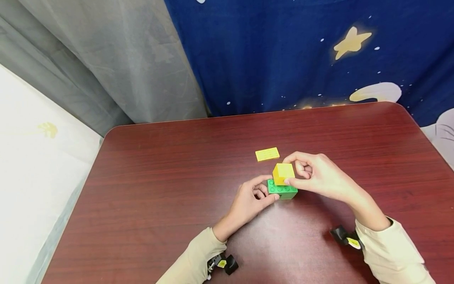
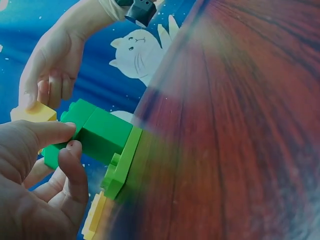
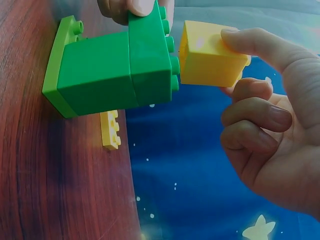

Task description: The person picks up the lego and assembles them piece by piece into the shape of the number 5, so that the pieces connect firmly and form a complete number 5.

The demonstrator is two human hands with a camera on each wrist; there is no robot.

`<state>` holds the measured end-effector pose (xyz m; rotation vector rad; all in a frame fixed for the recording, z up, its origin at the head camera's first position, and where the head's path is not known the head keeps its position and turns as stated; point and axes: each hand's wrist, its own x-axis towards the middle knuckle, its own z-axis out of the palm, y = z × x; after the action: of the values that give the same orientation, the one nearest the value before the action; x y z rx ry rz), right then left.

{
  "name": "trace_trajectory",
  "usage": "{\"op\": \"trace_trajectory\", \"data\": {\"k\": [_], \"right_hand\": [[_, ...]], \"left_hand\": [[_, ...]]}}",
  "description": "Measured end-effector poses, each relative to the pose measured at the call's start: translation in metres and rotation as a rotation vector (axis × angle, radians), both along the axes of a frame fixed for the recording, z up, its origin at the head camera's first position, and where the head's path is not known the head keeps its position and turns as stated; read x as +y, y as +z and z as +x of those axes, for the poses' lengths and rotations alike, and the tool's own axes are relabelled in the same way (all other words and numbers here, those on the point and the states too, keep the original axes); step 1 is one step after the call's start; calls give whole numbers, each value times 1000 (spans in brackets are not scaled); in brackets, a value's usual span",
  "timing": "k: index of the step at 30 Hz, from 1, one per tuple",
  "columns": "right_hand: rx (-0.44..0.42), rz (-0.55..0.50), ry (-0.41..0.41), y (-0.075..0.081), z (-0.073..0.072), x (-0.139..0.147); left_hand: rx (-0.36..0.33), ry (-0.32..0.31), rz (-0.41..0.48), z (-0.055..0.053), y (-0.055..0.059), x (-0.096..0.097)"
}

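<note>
Two sets of fingers are busy: your right hand (image 1: pixel 324 179), at about 2 o'clock, pinches a yellow, cube-like plastic block (image 1: pixel 283 173) between thumb and forefinger, with its other fingers curled in. Your left hand (image 1: pixel 248 201), at 8 o'clock, grips a studded green plastic brick (image 1: pixel 288 195) by its end, thumb on the near side. You have the yellow block just over that brick's studs, its hollow side facing them; whether it touches any is hard to tell.

Fitting block to brick looks like the step in hand. It seems to call for you to square the block's walls with the studs, then press straight down while your left fingers brace.

Under the studded brick sits a second green brick (image 3: pixel 97 70), flat-sided and glossy, on a thin lime-green plastic plate (image 3: pixel 56 65) that juts out and shows round studs of its own. Off at 11 o'clock lies a flat, rectangular yellow plastic plate (image 1: pixel 267 154), studded too, on the reddish-brown, wood-grained desk (image 1: pixel 159 197). At 12 o'clock, beyond the edge, hangs blue star-printed cloth (image 1: pixel 276 55).
</note>
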<state>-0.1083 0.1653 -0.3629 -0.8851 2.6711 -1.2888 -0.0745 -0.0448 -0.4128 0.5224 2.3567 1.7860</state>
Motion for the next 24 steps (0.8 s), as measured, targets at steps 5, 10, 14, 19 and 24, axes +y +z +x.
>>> {"op": "trace_trajectory", "data": {"k": [5, 10, 14, 19, 24], "right_hand": [[23, 5, 10, 0, 2, -4], [49, 15, 23, -1, 2, -7], [70, 26, 23, -2, 4, -8], [82, 40, 32, -4, 5, -10], [92, 42, 44, -4, 5, -14]], "left_hand": [[-3, 9, 8, -6, -19, -1], [3, -2, 27, -8, -23, -2], [11, -11, 20, -8, -22, -2], [14, -21, 23, -7, -21, -2], [22, -13, 1, -8, -22, -3]]}}
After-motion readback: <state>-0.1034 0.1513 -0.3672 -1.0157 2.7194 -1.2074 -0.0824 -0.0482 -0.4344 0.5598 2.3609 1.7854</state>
